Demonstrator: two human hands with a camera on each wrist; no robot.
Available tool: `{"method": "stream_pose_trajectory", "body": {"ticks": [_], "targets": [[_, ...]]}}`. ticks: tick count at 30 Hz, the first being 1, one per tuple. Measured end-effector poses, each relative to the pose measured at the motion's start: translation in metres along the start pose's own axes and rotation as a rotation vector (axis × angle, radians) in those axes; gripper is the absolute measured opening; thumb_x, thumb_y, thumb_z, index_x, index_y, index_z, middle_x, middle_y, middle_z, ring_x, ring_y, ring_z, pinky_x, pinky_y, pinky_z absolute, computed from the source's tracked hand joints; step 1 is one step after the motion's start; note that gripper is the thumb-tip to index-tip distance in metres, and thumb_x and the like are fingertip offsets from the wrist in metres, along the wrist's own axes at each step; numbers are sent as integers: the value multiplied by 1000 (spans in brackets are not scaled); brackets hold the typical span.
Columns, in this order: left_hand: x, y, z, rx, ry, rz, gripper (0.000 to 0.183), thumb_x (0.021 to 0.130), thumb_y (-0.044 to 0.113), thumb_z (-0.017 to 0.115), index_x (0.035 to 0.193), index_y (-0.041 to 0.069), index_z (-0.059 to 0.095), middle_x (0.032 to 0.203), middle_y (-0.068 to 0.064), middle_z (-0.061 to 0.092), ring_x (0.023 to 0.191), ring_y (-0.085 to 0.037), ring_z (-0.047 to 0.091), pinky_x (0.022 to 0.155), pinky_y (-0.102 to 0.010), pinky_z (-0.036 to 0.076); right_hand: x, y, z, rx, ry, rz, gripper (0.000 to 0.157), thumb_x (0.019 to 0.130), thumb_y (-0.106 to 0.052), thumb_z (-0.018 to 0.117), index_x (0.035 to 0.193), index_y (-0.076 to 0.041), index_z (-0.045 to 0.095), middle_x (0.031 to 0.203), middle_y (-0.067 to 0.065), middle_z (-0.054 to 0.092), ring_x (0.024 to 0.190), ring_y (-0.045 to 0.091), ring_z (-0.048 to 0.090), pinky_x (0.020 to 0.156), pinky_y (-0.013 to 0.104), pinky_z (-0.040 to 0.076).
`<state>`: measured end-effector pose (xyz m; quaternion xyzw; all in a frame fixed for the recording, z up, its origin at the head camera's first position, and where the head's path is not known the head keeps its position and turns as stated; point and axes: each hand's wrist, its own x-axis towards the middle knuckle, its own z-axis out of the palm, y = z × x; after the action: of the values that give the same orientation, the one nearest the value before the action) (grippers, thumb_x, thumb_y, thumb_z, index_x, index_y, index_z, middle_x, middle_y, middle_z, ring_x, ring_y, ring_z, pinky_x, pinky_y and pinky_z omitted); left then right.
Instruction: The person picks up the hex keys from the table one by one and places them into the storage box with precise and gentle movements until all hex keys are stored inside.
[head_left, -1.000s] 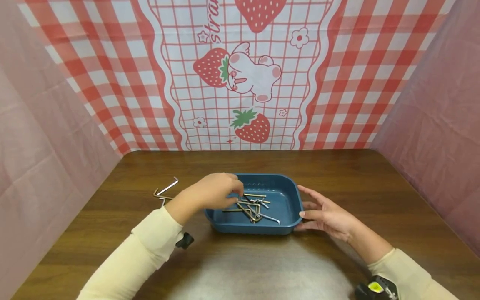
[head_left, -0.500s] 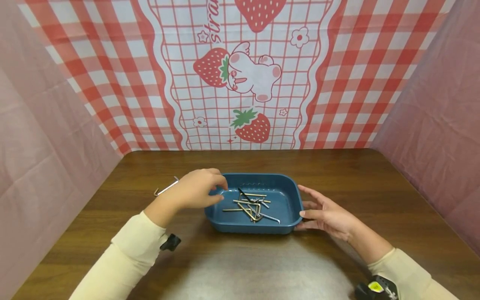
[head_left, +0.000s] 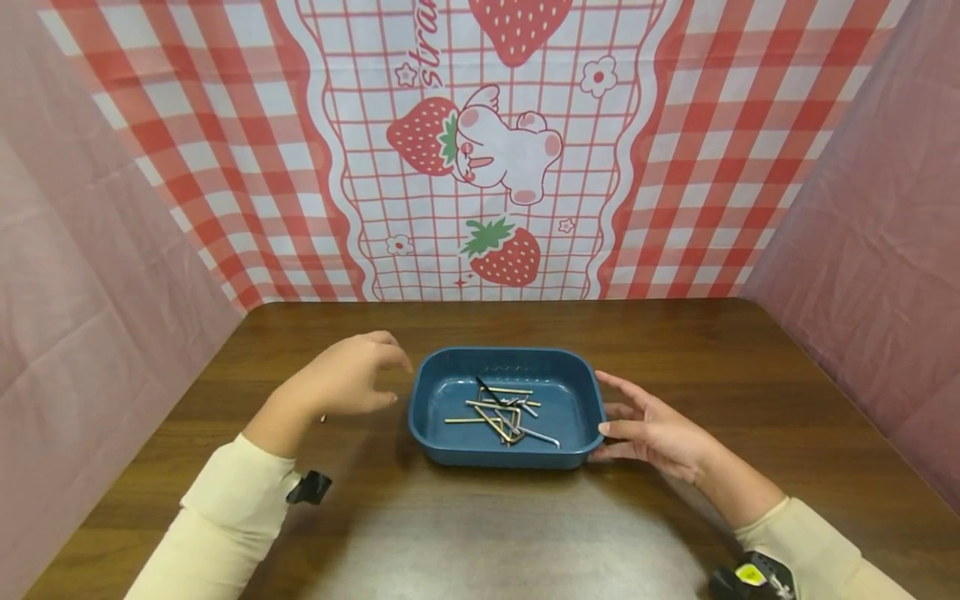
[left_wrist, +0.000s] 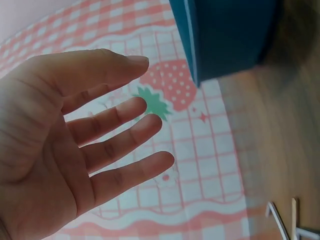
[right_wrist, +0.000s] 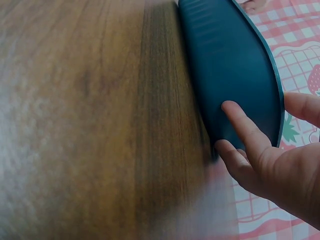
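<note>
A blue rectangular tray (head_left: 506,457) stands on the table, with several L-shaped hex keys (head_left: 501,421) heaped inside; most are brass-coloured or silver, one black. To the tray's left, my left hand (head_left: 341,379) hovers in the air, fingers spread and relaxed, holding nothing. More hex keys (left_wrist: 278,220) lie on the tabletop near it; in the head view that hand and wrist hide nearly all of them. Against the tray's right end, my right hand (head_left: 656,433) rests its extended fingers (right_wrist: 245,127) on the outer wall, and one fingertip meets the rim.
The brown wooden table (head_left: 540,525) carries the tray near its middle. Behind it hangs a red-and-white checked cloth (head_left: 697,158) with strawberries, and pink cloth panels (head_left: 862,233) flank both sides.
My left hand has withdrawn from over the hex keys in the tray, moving left past the rim, with a black hex key now uncovered there. The right hand and tray have stayed put.
</note>
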<state>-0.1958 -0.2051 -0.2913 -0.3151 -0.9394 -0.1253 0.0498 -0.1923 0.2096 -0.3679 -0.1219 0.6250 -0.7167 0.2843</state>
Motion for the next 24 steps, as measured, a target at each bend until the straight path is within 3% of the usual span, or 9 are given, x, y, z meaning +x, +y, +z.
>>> {"method": "stream_pose_trajectory", "body": {"ticks": [11, 24], "targets": [[-18, -37, 6, -45, -40, -102, 26, 72, 7, 82, 96, 7, 72, 92, -5, 65, 83, -24, 61, 72, -41, 54, 1, 1, 0, 6, 2, -4, 87, 93, 2, 59, 157, -11, 2, 145, 41, 19, 106, 42, 61, 91, 58, 48], [-30, -68, 16, -21, -95, -202, 23, 67, 7, 82, 87, 5, 69, 71, 0, 58, 66, -13, 51, 61, -34, 48, 0, 1, 0, -1, 10, -8, 86, 93, 2, 59, 157, -11, 2, 145, 41, 20, 107, 43, 60, 90, 59, 48]]}}
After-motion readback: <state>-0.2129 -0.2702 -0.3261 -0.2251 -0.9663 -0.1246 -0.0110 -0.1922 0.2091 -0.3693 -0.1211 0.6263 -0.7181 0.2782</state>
